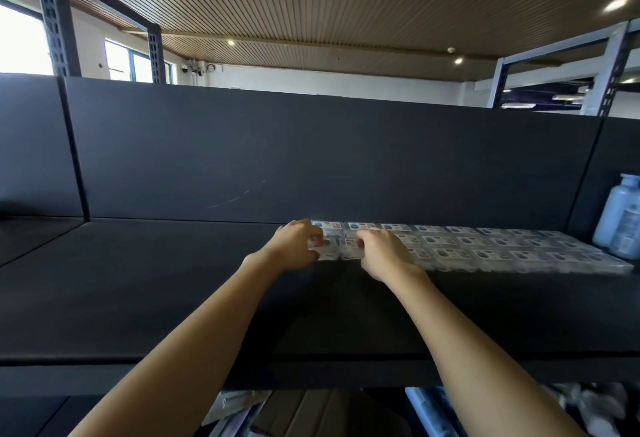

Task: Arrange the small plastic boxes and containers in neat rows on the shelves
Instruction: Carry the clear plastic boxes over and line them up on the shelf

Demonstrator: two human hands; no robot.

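Near the back edge of the black shelf (156, 280), the left hand (294, 246) pinches the end small clear plastic box (327, 249) while the right hand (381, 251) grips its neighbour (350, 252), and a hard shove could buckle the neat rows (502, 246) toward the right.

My single head view: looks forward, slightly down across black shelf (156, 298), back panel (311, 152) facing, ceiling overhead; both forearms reaching in from bottom.
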